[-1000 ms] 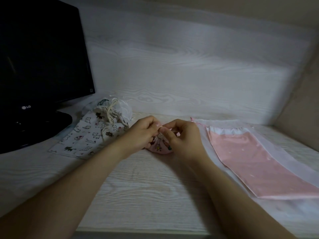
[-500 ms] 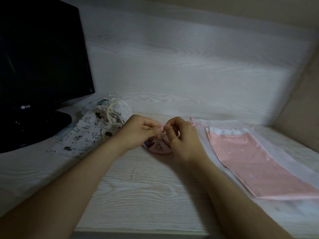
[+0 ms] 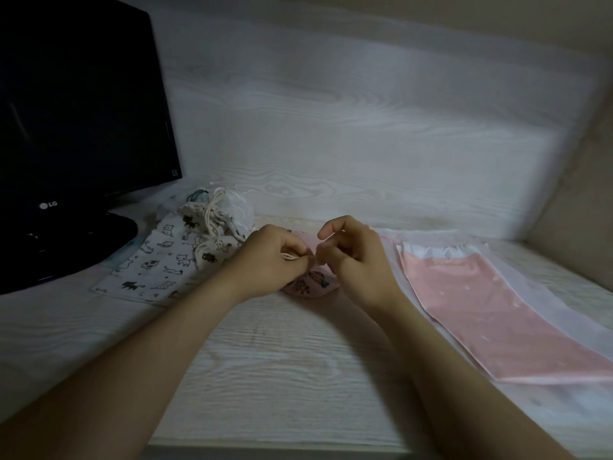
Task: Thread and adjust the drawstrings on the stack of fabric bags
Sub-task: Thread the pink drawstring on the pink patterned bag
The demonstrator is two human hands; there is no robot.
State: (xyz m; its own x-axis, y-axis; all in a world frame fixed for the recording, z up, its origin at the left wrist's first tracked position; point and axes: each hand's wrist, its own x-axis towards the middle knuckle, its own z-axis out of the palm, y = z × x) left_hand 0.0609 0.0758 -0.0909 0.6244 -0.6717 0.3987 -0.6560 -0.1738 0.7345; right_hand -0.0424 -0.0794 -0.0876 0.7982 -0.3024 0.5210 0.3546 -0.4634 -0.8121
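Observation:
A small pink printed bag (image 3: 311, 283) lies bunched on the desk under both my hands. My left hand (image 3: 272, 257) pinches its pale drawstring (image 3: 289, 256) between thumb and fingers. My right hand (image 3: 351, 257) has its fingers curled just right of the cord's end, and pinches the string at the bag's mouth. Left of the hands lies a heap of white cat-print bags (image 3: 172, 260) with loose white cords (image 3: 212, 210). On the right lies a flat pink bag (image 3: 491, 313) on top of a sheer white one (image 3: 564, 313).
A black monitor (image 3: 76, 104) on its stand (image 3: 66, 240) fills the left side of the whitish wood-grain desk (image 3: 282, 376). A wood-grain back panel rises behind, and a beige side wall (image 3: 577, 220) closes the right. The desk's front edge runs along the bottom.
Both hands have lifted slightly off the small pink bag and drawn a little apart, pulling the drawstring between them. More of the bag shows below the hands now.

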